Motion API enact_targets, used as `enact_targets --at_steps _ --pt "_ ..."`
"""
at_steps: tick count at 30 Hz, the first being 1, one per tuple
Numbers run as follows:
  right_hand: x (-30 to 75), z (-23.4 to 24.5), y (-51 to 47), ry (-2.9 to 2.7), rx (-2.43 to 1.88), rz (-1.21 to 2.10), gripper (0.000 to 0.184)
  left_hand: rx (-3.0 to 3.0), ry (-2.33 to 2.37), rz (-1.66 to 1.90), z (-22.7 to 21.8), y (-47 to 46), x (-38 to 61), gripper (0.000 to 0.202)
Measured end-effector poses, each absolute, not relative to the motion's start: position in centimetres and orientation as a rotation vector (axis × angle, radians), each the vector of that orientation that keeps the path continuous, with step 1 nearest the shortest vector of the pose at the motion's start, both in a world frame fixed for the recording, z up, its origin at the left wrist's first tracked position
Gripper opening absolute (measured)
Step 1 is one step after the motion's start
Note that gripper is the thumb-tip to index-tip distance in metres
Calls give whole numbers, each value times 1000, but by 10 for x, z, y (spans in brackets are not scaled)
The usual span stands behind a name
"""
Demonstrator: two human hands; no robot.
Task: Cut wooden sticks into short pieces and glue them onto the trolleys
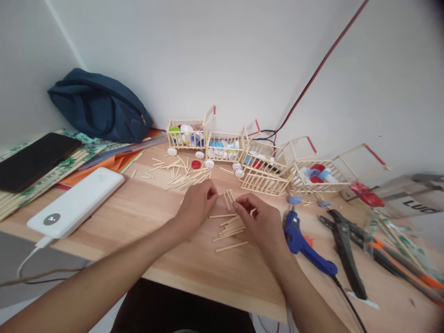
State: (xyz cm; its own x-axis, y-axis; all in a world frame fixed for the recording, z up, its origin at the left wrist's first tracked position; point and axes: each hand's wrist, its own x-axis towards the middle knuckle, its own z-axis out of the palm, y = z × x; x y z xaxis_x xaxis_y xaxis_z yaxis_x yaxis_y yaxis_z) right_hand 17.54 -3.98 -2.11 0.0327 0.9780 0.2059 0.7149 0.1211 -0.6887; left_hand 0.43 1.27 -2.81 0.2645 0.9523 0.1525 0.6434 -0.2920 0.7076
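Note:
My left hand (198, 206) is closed in a pinch over the table, its fingertips hiding whatever is between them. Close by, my right hand (260, 217) pinches at the end of some short wooden sticks (227, 200) in the gap between both hands. More cut sticks (231, 229) lie in a loose row below, partly under my right hand. Behind the hands stands a small stick-built cart basket without wheels (265, 182). A scattered heap of short sticks (190, 178) lies beyond my left hand, beside a red bottle cap (196, 164).
Several stick carts (187, 136) filled with bottle caps line the wall. At right lie a blue glue gun (303, 245), black-handled cutters (347, 259) and orange-black pliers (398, 263). At left are a white power bank (76, 201), a phone (38, 159) and a blue bag (100, 104).

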Motion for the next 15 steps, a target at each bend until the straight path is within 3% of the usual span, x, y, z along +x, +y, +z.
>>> enact_targets --at_steps 15 --pt "167 -27 -40 -1923 -1799 472 16 1739 1418 834 -21 9 5 9"
